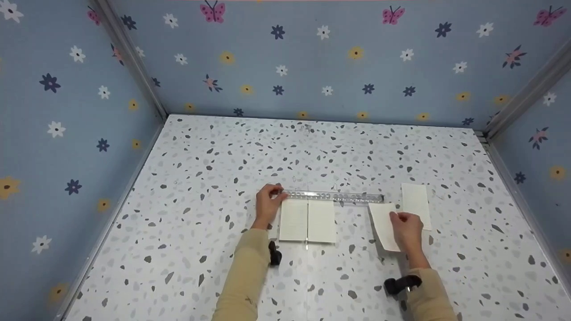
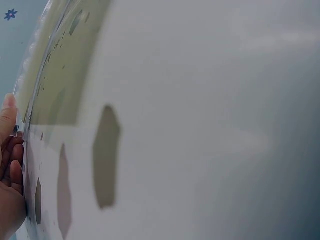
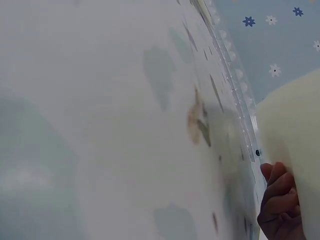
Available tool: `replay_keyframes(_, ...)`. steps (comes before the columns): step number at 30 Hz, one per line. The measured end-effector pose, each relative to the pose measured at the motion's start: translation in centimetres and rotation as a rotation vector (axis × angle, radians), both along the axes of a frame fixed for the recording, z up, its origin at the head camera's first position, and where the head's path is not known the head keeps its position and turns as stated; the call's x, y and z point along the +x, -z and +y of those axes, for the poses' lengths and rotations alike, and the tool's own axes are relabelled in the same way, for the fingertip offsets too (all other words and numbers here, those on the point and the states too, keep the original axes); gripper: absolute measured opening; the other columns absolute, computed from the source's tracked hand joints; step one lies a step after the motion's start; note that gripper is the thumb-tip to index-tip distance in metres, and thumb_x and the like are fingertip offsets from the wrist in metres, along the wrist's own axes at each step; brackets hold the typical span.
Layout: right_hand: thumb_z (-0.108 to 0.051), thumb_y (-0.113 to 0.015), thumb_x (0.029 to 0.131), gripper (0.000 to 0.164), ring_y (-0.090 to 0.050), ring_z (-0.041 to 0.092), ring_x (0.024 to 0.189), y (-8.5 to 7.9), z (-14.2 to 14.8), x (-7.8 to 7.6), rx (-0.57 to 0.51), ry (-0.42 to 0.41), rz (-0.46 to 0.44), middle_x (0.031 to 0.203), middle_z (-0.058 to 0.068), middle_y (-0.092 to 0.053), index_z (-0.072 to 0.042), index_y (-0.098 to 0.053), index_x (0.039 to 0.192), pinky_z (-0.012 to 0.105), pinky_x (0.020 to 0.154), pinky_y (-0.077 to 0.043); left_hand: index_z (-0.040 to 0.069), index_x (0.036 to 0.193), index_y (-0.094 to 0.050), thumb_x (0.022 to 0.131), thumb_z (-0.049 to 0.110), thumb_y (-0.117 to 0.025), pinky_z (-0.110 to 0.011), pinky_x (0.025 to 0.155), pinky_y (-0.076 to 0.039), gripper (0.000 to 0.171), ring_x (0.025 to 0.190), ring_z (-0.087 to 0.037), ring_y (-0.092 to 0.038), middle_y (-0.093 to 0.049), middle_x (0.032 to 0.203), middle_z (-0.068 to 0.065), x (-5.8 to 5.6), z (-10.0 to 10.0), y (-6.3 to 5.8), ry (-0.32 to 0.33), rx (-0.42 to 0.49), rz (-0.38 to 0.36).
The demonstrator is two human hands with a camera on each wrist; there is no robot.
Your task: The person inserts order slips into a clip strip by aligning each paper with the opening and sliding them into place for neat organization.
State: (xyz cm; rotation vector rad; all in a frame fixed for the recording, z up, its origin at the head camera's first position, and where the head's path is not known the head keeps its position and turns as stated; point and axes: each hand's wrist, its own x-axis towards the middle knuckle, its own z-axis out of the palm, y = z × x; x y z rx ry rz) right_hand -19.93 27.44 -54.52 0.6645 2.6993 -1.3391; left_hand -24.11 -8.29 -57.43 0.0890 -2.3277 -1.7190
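A long clear plastic strip (image 1: 332, 196) with a row of round shapes along it lies crosswise on the table. My left hand (image 1: 268, 206) pinches its left end between thumb and fingers; the left wrist view shows the thumb (image 2: 8, 117) on top. Against the strip's lower edge, two cream paper sheets (image 1: 294, 221) lie side by side with a narrow gap. With thumb and fingertips, my right hand (image 1: 407, 232) holds another cream sheet (image 1: 382, 225) by its right side, tilted and slightly bent. Its upper left corner is close to the strip's right end.
One more cream sheet (image 1: 415, 203) lies on the speckled table (image 1: 214, 267), behind and to the right of the right hand. Flower-patterned panels (image 1: 312, 58) stand along the back and both sides. Black straps (image 1: 403, 284) sit at the wrists.
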Motion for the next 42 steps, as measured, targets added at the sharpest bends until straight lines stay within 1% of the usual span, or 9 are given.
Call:
replay_keyframes(2, -0.032, -0.045, 0.091, 0.045, -0.050, 0.024, 0.087, 0.0, -0.1, -0.1, -0.008, -0.003, -0.028, 0.106, 0.018, -0.053, 0.005, -0.051, 0.116, 0.031, 0.071, -0.042, -0.002, 0.092, -0.063, 0.074, 0.007, -0.070, -0.031, 0.078, -0.044, 0.021, 0.083, -0.021, -0.054, -0.060, 0.088, -0.009, 0.0, 0.0, 0.0, 0.001, 0.002, -0.006)
replay_keyframes(5, -0.032, -0.044, 0.091, 0.046, -0.050, 0.025, 0.090, -0.1, -0.3, -0.2, -0.018, -0.015, -0.047, 0.108, 0.019, -0.051, 0.006, -0.049, 0.117, 0.032, 0.073, -0.042, -0.002, 0.093, -0.062, 0.074, 0.007, -0.070, -0.031, 0.079, -0.044, 0.022, 0.084, -0.021, -0.054, -0.060, 0.088, -0.009, 0.0, 0.1, -0.1, 0.000, -0.002, -0.015)
replay_keyframes(10, -0.030, -0.045, 0.091, 0.048, -0.049, 0.029, 0.095, -0.2, -0.6, -0.3, -0.032, -0.049, -0.043, 0.110, 0.024, -0.050, 0.009, -0.047, 0.118, 0.038, 0.078, -0.042, -0.002, 0.093, -0.063, 0.074, 0.007, -0.070, -0.030, 0.079, -0.044, 0.022, 0.084, -0.020, -0.054, -0.060, 0.088, -0.008, 0.0, 0.1, -0.2, -0.008, -0.006, -0.026)
replay_keyframes(12, -0.030, -0.046, 0.091, 0.048, -0.049, 0.031, 0.097, -0.2, -0.7, -0.3, -0.036, -0.056, -0.044, 0.111, 0.025, -0.049, 0.010, -0.046, 0.118, 0.039, 0.080, -0.042, -0.002, 0.092, -0.063, 0.074, 0.007, -0.070, -0.030, 0.078, -0.044, 0.021, 0.083, -0.020, -0.054, -0.060, 0.087, -0.009, 0.0, 0.1, -0.2, -0.009, -0.004, -0.016)
replay_keyframes(17, -0.029, -0.046, 0.091, 0.047, -0.049, 0.031, 0.098, -0.5, -0.9, -0.6, -0.038, -0.050, -0.080, 0.112, 0.024, -0.049, 0.010, -0.044, 0.119, 0.039, 0.081, -0.042, -0.003, 0.091, -0.063, 0.074, 0.006, -0.070, -0.030, 0.077, -0.044, 0.020, 0.082, -0.020, -0.055, -0.060, 0.087, -0.009, 0.0, 0.1, 0.0, -0.011, -0.009, -0.002)
replay_keyframes(20, -0.029, -0.045, 0.091, 0.047, -0.048, 0.031, 0.100, -0.6, -1.0, -0.8, -0.040, -0.046, -0.107, 0.113, 0.023, -0.047, 0.008, -0.043, 0.119, 0.039, 0.083, -0.041, -0.002, 0.092, -0.063, 0.074, 0.007, -0.070, -0.030, 0.077, -0.044, 0.021, 0.082, -0.019, -0.054, -0.060, 0.087, -0.007, 0.0, 0.1, -0.1, -0.014, -0.008, -0.008)
replay_keyframes(29, -0.028, -0.044, 0.091, 0.046, -0.046, 0.031, 0.102, -0.8, -1.3, -1.5, -0.036, -0.035, -0.140, 0.115, 0.023, -0.045, 0.008, -0.042, 0.120, 0.039, 0.085, -0.040, -0.001, 0.092, -0.063, 0.075, 0.007, -0.069, -0.029, 0.079, -0.044, 0.020, 0.084, -0.019, -0.054, -0.060, 0.087, -0.008, 0.0, 0.1, -0.2, -0.009, -0.015, -0.028)
replay_keyframes(33, -0.029, -0.044, 0.092, 0.047, -0.046, 0.030, 0.102, -0.8, -1.4, -1.7, -0.035, -0.031, -0.143, 0.115, 0.022, -0.045, 0.008, -0.042, 0.120, 0.039, 0.085, -0.040, -0.001, 0.091, -0.063, 0.074, 0.007, -0.070, -0.029, 0.078, -0.044, 0.020, 0.083, -0.019, -0.054, -0.060, 0.087, -0.007, -0.1, 0.1, -0.1, -0.014, -0.017, -0.024)
replay_keyframes(42, -0.029, -0.044, 0.091, 0.046, -0.047, 0.029, 0.099, -0.8, -1.6, -1.8, -0.038, -0.035, -0.115, 0.113, 0.022, -0.047, 0.008, -0.044, 0.119, 0.038, 0.081, -0.041, -0.001, 0.091, -0.063, 0.074, 0.006, -0.070, -0.029, 0.077, -0.044, 0.019, 0.082, -0.019, -0.054, -0.060, 0.086, -0.007, -0.1, 0.1, 0.1, -0.013, -0.002, -0.004)
